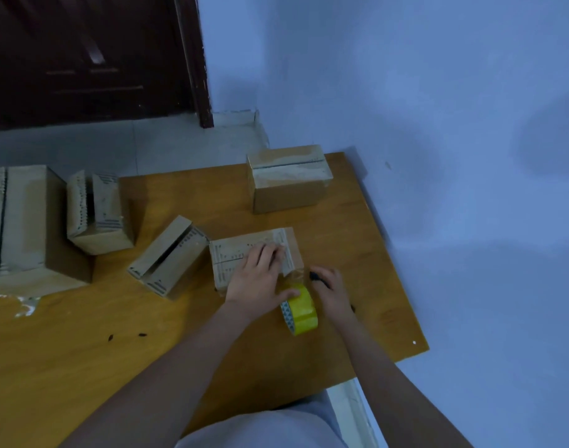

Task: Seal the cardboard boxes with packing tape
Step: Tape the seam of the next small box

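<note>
While the small cardboard box [244,253] lies flat on the wooden table [357,253], the left hand [257,276] rests on its top, fingers laid out nearly straight over the closed flaps and pressing down near the box's right end. A strip of clear tape [294,274] runs from under those fingertips, over the box's right edge and down toward the yellow tape roll [301,310], which stands on its edge just below the left thumb and between the two wrists. The left thumb touches the top of the roll. The right hand [330,291] sits just right of the roll and of the box's right end, its fingers curled round a small dark object [316,277] whose tip pokes out beyond the knuckles; what that object is cannot be told.

Just left of the left hand's fingers, a second small box [167,257] lies at an angle with its flaps not yet closed, touching the corner of the box being pressed. Farther left sit another open-seamed box [97,215] and, at the frame's edge, a larger box [24,227]. Beyond the fingertips, well apart, a taped box [289,179] stands near the table's far edge by the blue wall [438,124]. A dark door [83,59] shows far off on the left.
</note>
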Motion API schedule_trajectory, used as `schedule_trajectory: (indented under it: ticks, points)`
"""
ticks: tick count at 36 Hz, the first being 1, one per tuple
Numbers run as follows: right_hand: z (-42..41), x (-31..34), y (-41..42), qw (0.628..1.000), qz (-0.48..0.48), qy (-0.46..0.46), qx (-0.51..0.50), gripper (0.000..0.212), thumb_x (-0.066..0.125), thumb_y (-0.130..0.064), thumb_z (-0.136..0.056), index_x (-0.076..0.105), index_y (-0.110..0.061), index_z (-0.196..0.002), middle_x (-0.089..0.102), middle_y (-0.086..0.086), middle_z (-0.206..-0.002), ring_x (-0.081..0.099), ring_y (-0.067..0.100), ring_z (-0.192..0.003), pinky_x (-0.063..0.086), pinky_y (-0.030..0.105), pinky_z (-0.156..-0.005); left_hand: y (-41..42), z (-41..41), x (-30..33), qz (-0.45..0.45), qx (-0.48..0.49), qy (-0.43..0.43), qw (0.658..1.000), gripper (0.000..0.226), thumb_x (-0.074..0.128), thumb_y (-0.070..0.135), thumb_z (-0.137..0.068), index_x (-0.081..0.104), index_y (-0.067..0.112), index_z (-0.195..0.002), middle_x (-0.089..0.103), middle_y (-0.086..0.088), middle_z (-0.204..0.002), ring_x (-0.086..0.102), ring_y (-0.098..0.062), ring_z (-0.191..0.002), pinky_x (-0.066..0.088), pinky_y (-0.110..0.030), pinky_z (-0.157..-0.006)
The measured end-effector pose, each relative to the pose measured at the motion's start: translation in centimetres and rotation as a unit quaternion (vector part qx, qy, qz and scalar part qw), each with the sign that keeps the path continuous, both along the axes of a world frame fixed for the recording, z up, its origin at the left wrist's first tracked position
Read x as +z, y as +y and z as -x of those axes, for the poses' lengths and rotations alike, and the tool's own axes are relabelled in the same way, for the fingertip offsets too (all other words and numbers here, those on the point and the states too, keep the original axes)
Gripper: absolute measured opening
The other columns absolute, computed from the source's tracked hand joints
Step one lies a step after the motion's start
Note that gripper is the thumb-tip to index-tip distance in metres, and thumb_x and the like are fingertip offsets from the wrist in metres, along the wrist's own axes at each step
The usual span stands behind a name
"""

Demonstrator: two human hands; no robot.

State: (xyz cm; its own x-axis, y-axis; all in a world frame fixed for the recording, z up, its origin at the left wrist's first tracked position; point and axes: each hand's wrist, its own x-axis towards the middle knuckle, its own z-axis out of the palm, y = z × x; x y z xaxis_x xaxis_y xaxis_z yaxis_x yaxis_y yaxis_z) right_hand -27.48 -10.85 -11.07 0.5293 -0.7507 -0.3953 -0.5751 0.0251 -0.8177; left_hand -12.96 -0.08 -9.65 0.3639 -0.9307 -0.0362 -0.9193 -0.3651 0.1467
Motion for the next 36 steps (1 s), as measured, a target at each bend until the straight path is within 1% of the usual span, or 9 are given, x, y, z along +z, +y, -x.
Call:
schedule_trajectory:
  ticks: [2,7,11,14,16,20,24,29,36]
  points:
    - [-0.3,0.7,0.3,0.995,-0.093,-0.028,0.011,0.024,0.048,-0.007,-0.094,0.062,-0.018,-0.110,0.046,0.004,-0.120,0.048,0.018,-0.116,0.039,0.022,-0.089,0.0,0.1,-0.1,0.004,-0.002,0.002,1.000,0.095,0.046,0.077,-0.074,0.047,0.007,-0.138,0.050,-0.008,-0.130,0.035,-0.028,-0.124,0.045,-0.040,-0.098]
    - [-0.5,0.9,0.4,0.985,-0.165,-0.010,0.044,0.024,0.050,-0.012,-0.093,0.067,-0.027,-0.098,0.059,0.005,-0.115,0.060,0.016,-0.100,0.046,0.025,-0.076,0.2,0.2,0.5,-0.023,-0.008,0.020,1.000,0.094,0.037,0.073,-0.084,0.016,0.011,-0.151,0.024,-0.006,-0.149,0.015,-0.027,-0.141,0.020,-0.038,-0.115]
    - [-0.5,1.9,0.4,0.977,-0.211,-0.007,0.021,0.023,0.049,-0.007,-0.092,0.064,-0.025,-0.093,0.063,-0.001,-0.093,0.061,0.012,-0.081,0.047,0.022,-0.064,0.1,0.0,0.7,0.022,0.021,0.064,0.997,0.084,0.022,0.071,-0.086,0.041,0.011,-0.143,0.041,-0.004,-0.133,0.022,-0.020,-0.128,0.039,-0.037,-0.103]
    - [-0.6,2.5,0.4,0.978,-0.204,0.013,0.025,0.024,0.049,-0.006,-0.091,0.064,-0.025,-0.088,0.061,-0.001,-0.085,0.059,0.014,-0.077,0.047,0.026,-0.065,0.0,-0.1,0.1,0.069,0.035,0.048,0.996,0.070,0.042,0.065,-0.085,0.062,0.010,-0.124,0.054,-0.004,-0.116,0.034,-0.020,-0.115,0.052,-0.036,-0.086]
    - [-0.8,2.7,0.4,0.980,-0.194,0.025,0.022,0.023,0.051,-0.007,-0.089,0.065,-0.025,-0.085,0.061,-0.002,-0.083,0.059,0.014,-0.075,0.047,0.025,-0.063,-0.1,0.2,0.3,0.082,0.044,0.045,0.995,0.065,0.055,0.060,-0.083,0.061,0.011,-0.126,0.053,-0.003,-0.118,0.032,-0.019,-0.117,0.051,-0.035,-0.088]
    - [-1.4,3.0,1.1,0.985,-0.172,0.028,0.000,0.011,0.060,-0.018,-0.091,0.063,-0.018,-0.081,0.061,0.000,-0.078,0.059,0.012,-0.067,0.046,0.020,-0.049,-0.3,0.3,0.8,0.037,0.048,0.093,0.994,0.064,0.043,0.056,-0.093,0.035,0.018,-0.145,0.034,-0.001,-0.140,0.018,-0.019,-0.134,0.038,-0.035,-0.103]
    - [-1.9,3.0,1.6,0.988,-0.145,0.051,-0.012,0.009,0.060,-0.012,-0.092,0.063,-0.010,-0.083,0.060,0.005,-0.077,0.060,0.017,-0.069,0.052,0.025,-0.051,-0.1,0.3,0.5,0.066,0.061,0.065,0.994,0.058,0.059,0.053,-0.086,0.057,0.015,-0.130,0.051,-0.003,-0.125,0.028,-0.020,-0.121,0.052,-0.038,-0.084]
    - [-0.9,3.1,2.7,0.988,-0.123,0.093,0.003,0.015,0.061,-0.012,-0.090,0.063,-0.011,-0.076,0.061,0.006,-0.075,0.061,0.021,-0.071,0.054,0.030,-0.058,-0.6,0.0,0.2,0.073,0.069,0.079,0.992,0.058,0.057,0.047,-0.090,0.052,0.010,-0.133,0.048,-0.005,-0.125,0.036,-0.024,-0.122,0.047,-0.038,-0.094]
    - [1.6,2.9,3.8,0.994,-0.088,0.062,-0.037,0.006,0.061,-0.017,-0.091,0.066,-0.013,-0.089,0.061,-0.006,-0.085,0.058,0.006,-0.076,0.045,0.014,-0.052,-0.5,-0.6,-0.7,0.094,0.042,0.010,0.995,0.061,0.082,0.044,-0.066,0.068,0.008,-0.113,0.061,-0.005,-0.107,0.045,-0.023,-0.104,0.056,-0.036,-0.066]
